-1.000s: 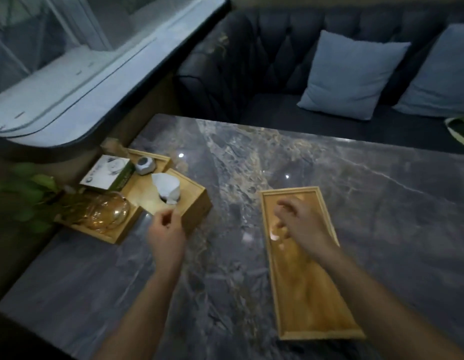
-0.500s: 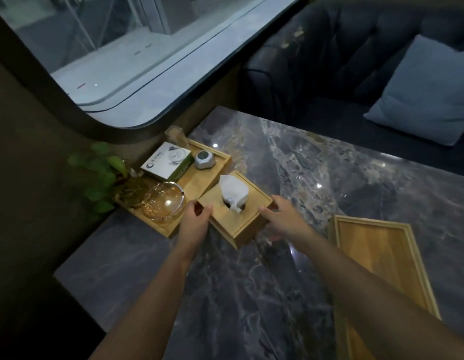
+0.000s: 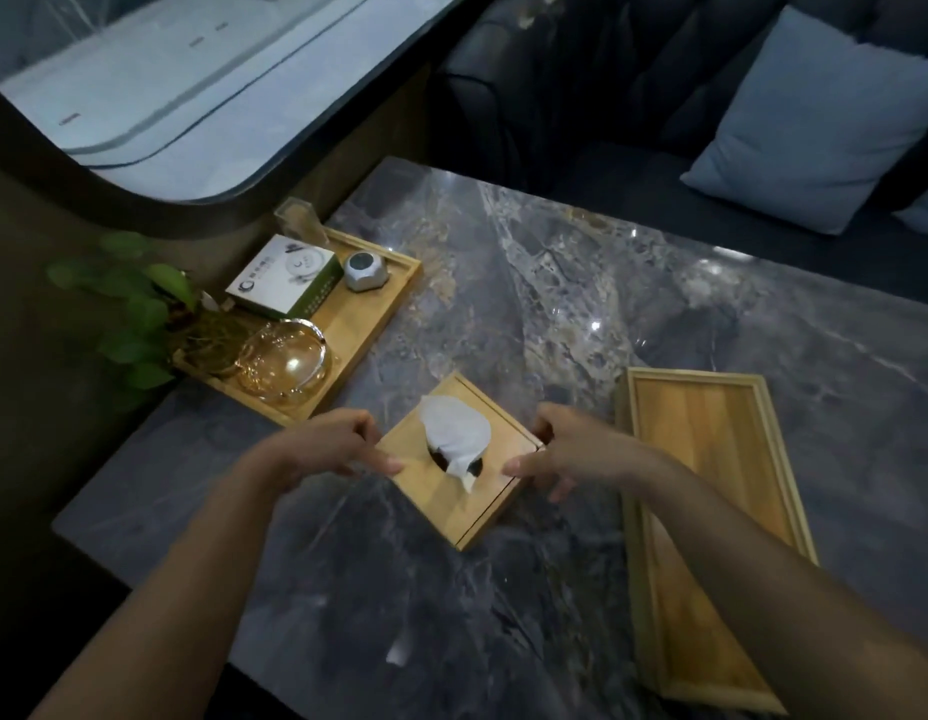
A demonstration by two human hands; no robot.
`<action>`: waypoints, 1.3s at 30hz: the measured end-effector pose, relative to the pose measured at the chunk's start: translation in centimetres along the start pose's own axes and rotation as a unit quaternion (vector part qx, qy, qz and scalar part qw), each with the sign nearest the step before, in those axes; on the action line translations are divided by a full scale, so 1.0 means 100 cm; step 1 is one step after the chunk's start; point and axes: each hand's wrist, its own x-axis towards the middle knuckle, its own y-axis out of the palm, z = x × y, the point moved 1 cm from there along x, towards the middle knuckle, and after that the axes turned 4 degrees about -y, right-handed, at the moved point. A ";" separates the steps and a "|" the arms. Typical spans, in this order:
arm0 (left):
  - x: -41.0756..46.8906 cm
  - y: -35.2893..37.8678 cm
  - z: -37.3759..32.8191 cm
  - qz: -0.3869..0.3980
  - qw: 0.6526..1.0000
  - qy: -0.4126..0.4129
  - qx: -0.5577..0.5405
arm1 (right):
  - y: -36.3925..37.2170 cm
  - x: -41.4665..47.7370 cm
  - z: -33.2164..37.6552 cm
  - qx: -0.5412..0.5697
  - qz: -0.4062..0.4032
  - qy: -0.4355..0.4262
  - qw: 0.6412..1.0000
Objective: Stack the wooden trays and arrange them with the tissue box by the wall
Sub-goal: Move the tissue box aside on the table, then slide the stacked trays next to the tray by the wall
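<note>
A square wooden tissue box (image 3: 446, 491) with a white tissue sticking out of its top sits on the marble table, turned diagonally. My left hand (image 3: 332, 446) grips its left corner and my right hand (image 3: 566, 449) grips its right corner. An empty long wooden tray (image 3: 711, 511) lies to the right of the box, under my right forearm. A second wooden tray (image 3: 373, 314) stands by the wall at the left and holds several items.
The left tray carries a white-and-green carton (image 3: 285, 275), a small silver gadget (image 3: 366, 270) and a glass ashtray (image 3: 285, 363). A leafy plant (image 3: 134, 314) sits at the wall. A dark sofa with blue cushions (image 3: 815, 122) lies beyond the table (image 3: 581, 304).
Both hands closed on the tissue box and drew it away from the left tray, toward me and the middle of the table. The view shifted left and then back down.
</note>
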 end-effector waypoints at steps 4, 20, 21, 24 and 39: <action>-0.010 -0.006 0.009 0.047 0.994 -0.022 0.097 | 0.023 -0.008 0.003 -0.073 0.062 -0.013 0.995; -0.064 0.172 -0.121 -0.090 0.932 0.267 -0.229 | -0.053 -0.114 -0.105 0.005 -0.470 0.037 0.882; -0.058 0.194 -0.121 -0.021 0.946 0.208 -0.247 | -0.053 -0.121 -0.116 0.023 -0.467 0.058 0.882; -0.041 0.234 -0.114 0.068 0.950 0.083 -0.292 | -0.049 -0.140 -0.137 0.042 -0.494 0.084 0.864; -0.013 0.260 -0.117 -0.005 0.979 0.036 -0.199 | -0.038 -0.138 -0.162 0.181 -0.388 0.106 0.897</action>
